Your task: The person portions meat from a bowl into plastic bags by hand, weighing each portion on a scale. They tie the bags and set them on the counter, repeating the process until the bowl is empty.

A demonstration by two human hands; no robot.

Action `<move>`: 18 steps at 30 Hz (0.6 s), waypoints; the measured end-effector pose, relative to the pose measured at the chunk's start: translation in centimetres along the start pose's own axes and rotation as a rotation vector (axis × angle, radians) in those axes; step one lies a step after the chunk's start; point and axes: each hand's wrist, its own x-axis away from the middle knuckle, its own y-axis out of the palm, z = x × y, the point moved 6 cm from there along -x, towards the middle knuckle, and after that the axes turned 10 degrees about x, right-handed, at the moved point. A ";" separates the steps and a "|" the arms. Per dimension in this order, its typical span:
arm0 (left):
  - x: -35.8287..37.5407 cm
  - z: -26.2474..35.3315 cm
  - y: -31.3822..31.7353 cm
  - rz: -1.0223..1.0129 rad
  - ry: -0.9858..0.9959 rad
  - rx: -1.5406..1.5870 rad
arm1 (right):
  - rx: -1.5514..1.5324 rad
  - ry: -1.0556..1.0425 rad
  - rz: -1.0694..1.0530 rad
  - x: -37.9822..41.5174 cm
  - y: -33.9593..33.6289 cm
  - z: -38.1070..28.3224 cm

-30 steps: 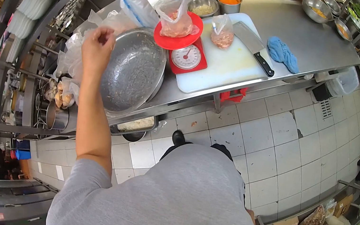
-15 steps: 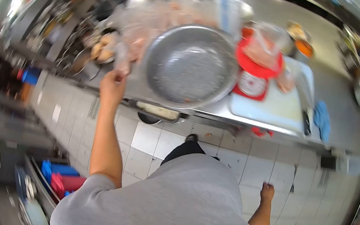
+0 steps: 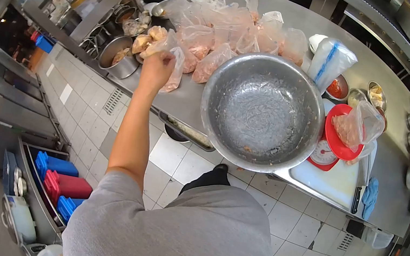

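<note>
My left hand (image 3: pixel 157 67) reaches out to the left end of the steel counter (image 3: pixel 182 103) and grips a clear plastic bag of pinkish meat (image 3: pixel 174 70). Beside it lie several more filled plastic bags (image 3: pixel 234 26) in a heap. Just right of the hand stands a large empty steel bowl (image 3: pixel 263 111). Further right, a red kitchen scale (image 3: pixel 336 143) carries an open bag of meat (image 3: pixel 356 127). My right hand is out of view.
A white cutting board (image 3: pixel 330 180) with a cleaver (image 3: pixel 360 180) and a blue cloth (image 3: pixel 370 193) lies at the right. Small steel bowls of ingredients (image 3: pixel 372 94) stand behind the scale. Pots (image 3: pixel 117 52) sit on shelves at the left. Coloured crates (image 3: pixel 61 182) stand on the tiled floor.
My view swung left along the counter. My left hand moved from near the bowl's rim out to the heap of bags and took hold of one. My right hand dropped out of sight.
</note>
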 end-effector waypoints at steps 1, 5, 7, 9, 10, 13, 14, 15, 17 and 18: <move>-1.8 -0.3 1.5 -0.012 0.001 0.011 | -0.059 0.027 0.023 0.6 0.1 -0.3; -9.6 -1.2 6.4 0.041 0.204 -0.144 | -0.235 0.127 0.143 2.3 -0.5 -0.7; -11.7 -1.3 6.9 0.174 0.180 -0.523 | -0.202 0.103 0.259 1.9 -2.3 -1.1; -12.8 -1.1 6.2 0.007 -0.092 -0.667 | 0.285 -0.203 0.400 2.3 -6.0 -4.1; -13.3 -2.3 6.2 -0.204 -0.240 -0.664 | -0.230 0.057 0.463 1.6 -5.9 -2.4; -17.4 -17.1 14.6 -0.765 0.150 -0.923 | -1.109 0.284 0.608 4.8 -16.7 -7.8; -17.8 -19.7 15.8 -0.765 0.265 -0.970 | -0.987 0.186 0.717 4.8 -21.0 -8.9; -17.4 -18.2 15.2 -0.738 0.222 -0.896 | -0.939 0.183 0.865 6.3 -27.2 -11.8; -16.7 -12.9 12.7 -0.605 0.170 -0.680 | -1.036 0.025 0.915 9.5 -40.0 -17.5; -16.4 -10.8 11.6 -0.560 0.224 -0.622 | -1.005 -0.120 0.997 10.8 -45.8 -19.7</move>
